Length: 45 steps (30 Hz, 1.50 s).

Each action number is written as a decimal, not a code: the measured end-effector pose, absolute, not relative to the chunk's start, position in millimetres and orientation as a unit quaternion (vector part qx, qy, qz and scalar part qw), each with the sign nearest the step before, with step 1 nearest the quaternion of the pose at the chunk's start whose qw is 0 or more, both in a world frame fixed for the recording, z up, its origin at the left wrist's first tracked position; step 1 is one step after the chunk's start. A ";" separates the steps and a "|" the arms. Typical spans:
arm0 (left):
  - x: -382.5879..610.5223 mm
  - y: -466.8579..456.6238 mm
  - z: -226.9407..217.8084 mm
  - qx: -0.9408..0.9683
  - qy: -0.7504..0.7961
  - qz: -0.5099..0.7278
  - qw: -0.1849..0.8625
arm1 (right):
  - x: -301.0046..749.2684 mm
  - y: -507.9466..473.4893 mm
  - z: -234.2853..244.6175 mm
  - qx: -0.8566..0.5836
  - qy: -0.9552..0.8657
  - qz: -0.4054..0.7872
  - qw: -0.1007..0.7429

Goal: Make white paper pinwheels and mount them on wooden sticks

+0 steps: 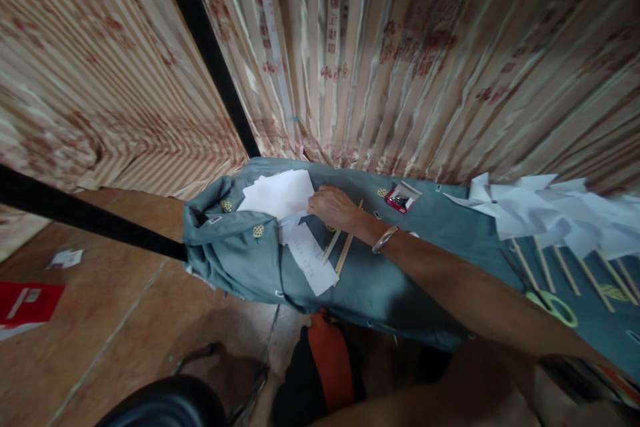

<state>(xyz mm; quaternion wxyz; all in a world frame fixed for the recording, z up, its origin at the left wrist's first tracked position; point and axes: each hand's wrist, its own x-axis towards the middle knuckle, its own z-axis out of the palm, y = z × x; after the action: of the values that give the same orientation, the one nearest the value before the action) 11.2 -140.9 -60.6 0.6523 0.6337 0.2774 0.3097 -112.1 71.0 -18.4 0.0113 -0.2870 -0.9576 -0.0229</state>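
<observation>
My right hand (331, 207), with a bangle on its wrist, reaches to the right edge of a stack of white paper sheets (281, 191). Its fingers are pinched together on that edge; the fingertips are partly hidden. Just below the hand, a white strip of paper (314, 260) with faint markings lies at a slant on the grey-green cloth (383, 280). Thin wooden sticks (345, 252) rest beside the strip, under the wrist. Beyond the forearm sits a small red-and-white box (402, 197) of dark little pieces. My left hand is out of view.
White paper pinwheels (540, 207) on wooden sticks lie in a row at the right. Scissors with pale green handles (553, 307) are near them. A patterned curtain (370, 67) hangs behind. Dark poles (210, 53) stand at the left. A red packet (30, 303) lies on the floor.
</observation>
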 end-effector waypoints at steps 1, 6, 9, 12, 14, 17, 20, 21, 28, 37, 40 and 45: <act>11.7 -141.3 -61.7 0.641 0.281 0.306 0.645 | -111.5 70.9 -17.6 -0.289 -0.957 -0.022 0.014; 21.3 -142.2 -65.1 0.681 0.289 0.293 0.606 | -104.6 68.9 -7.0 -0.303 -0.952 -0.037 0.027; 25.1 -141.2 -67.0 0.698 0.287 0.296 0.586 | -94.6 64.8 4.7 -0.323 -0.944 -0.057 0.048; 22.8 -139.0 -67.6 0.717 0.299 0.301 0.553 | -75.2 56.8 18.6 -0.352 -0.929 -0.071 0.091; 19.1 -136.6 -65.9 0.731 0.312 0.295 0.531 | -54.7 48.2 27.4 -0.379 -0.912 -0.067 0.140; 13.3 -132.1 -60.5 0.737 0.337 0.266 0.522 | -13.2 27.0 38.1 -0.434 -0.865 -0.037 0.251; 8.4 -127.1 -54.5 0.745 0.356 0.238 0.511 | 33.8 -5.5 44.8 -0.493 -0.799 -0.006 0.344; 6.8 -125.6 -53.0 0.744 0.358 0.243 0.509 | 48.9 -18.1 46.0 -0.514 -0.774 -0.009 0.369; -16.1 -115.6 -45.7 0.700 0.402 0.317 0.497 | 123.9 -98.0 37.6 -0.594 -0.676 -0.055 0.432; -77.0 -96.4 -40.9 0.689 0.502 0.369 0.370 | 168.6 -146.5 -25.1 -0.593 -0.697 0.055 0.399; -86.8 -94.6 -42.3 0.702 0.539 0.373 0.277 | 175.2 -154.4 -33.6 -0.589 -0.712 0.081 0.373; -81.1 -98.2 -46.4 0.791 0.474 0.334 0.195 | 185.8 -157.5 -40.0 -0.577 -0.744 0.078 0.327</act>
<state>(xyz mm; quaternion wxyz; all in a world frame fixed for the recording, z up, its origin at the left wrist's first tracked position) -81.1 -98.2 -46.4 0.1954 0.7910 0.4740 0.3337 185.8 -157.5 -40.0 0.3274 -0.5770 -0.7441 0.0784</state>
